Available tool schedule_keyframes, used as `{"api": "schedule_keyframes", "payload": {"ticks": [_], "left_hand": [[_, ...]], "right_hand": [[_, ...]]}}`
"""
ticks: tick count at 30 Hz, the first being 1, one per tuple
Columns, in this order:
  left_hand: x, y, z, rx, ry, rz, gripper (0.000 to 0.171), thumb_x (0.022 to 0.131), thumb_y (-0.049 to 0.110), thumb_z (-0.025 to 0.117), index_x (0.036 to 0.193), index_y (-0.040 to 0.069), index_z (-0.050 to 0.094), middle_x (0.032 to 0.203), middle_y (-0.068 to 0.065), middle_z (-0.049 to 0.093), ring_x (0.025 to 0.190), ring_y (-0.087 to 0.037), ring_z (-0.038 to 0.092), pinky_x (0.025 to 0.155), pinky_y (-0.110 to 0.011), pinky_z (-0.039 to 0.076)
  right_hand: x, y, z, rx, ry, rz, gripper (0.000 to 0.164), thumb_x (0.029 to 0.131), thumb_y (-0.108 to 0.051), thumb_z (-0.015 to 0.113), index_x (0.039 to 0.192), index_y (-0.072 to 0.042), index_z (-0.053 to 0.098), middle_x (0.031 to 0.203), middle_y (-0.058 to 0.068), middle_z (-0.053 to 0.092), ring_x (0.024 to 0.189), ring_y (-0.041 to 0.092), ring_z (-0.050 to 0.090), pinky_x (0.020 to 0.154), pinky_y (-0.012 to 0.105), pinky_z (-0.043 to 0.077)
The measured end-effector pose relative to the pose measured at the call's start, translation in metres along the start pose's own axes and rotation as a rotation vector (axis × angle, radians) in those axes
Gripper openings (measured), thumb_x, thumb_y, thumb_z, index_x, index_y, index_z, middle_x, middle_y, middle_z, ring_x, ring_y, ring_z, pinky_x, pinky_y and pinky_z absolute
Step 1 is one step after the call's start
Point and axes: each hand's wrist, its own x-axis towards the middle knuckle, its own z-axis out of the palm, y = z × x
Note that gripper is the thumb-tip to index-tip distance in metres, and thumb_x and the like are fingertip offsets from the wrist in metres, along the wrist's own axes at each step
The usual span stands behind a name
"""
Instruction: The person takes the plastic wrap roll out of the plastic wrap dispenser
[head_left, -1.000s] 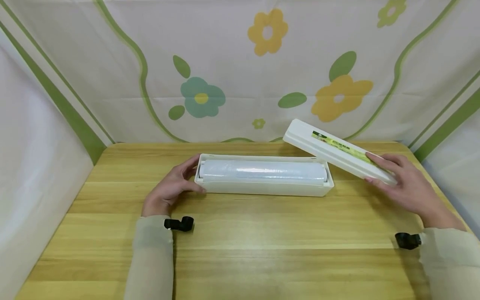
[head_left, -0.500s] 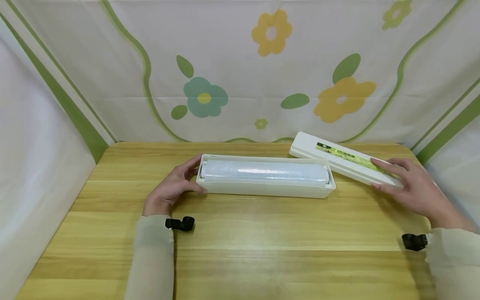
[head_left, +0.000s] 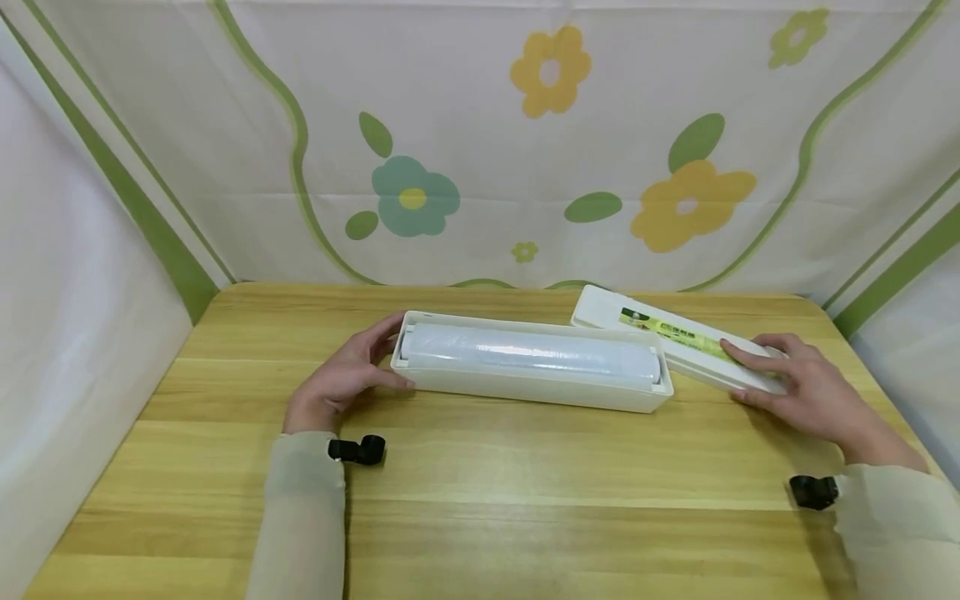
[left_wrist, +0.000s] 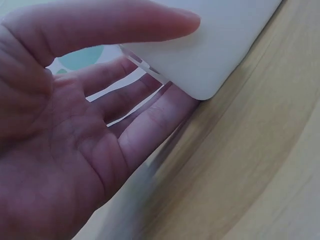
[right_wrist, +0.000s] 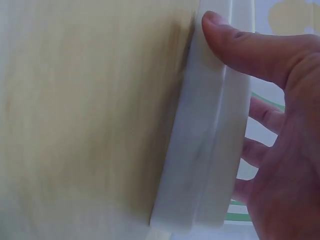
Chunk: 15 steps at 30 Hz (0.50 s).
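A long white cling film box (head_left: 525,392) stands uncovered on the table, with a shiny roll of cling film (head_left: 517,348) lying inside. My left hand (head_left: 345,371) grips its left end, thumb on the front wall and fingers behind; the left wrist view shows the thumb pressed on the box (left_wrist: 225,50). To the right is the white lid (head_left: 678,337) with a green-yellow label, slanted behind the box's right end. My right hand (head_left: 810,396) holds the lid's near end between thumb and fingers. In the right wrist view the lid (right_wrist: 200,150) is close over the table surface.
The wooden table (head_left: 495,533) reaches toward me in front of the box. Behind its back edge hangs a white cloth (head_left: 480,125) with flowers and green lines. More white cloth closes off both sides. Each sleeve carries a small black camera (head_left: 358,450).
My right hand has lowered the lid from a raised tilt toward the table behind the box. The box's right end has swung slightly toward me, while the left hand keeps its hold.
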Motion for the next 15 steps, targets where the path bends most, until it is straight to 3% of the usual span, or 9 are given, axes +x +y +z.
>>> {"api": "schedule_keyframes", "payload": {"ticks": [15], "left_hand": [[-0.0018, 0.0022, 0.0024, 0.043, 0.042, -0.031, 0.108, 0.074, -0.006, 0.092, 0.166, 0.022, 0.041, 0.161, -0.009, 0.049, 0.142, -0.033, 0.050, 0.101, -0.027, 0.054]], "right_hand": [[-0.0006, -0.0041, 0.0004, -0.004, -0.025, 0.043, 0.078, 0.089, -0.024, 0.089, 0.158, -0.017, 0.055, 0.151, 0.038, 0.045, 0.126, 0.063, 0.043, 0.093, 0.070, 0.035]]}}
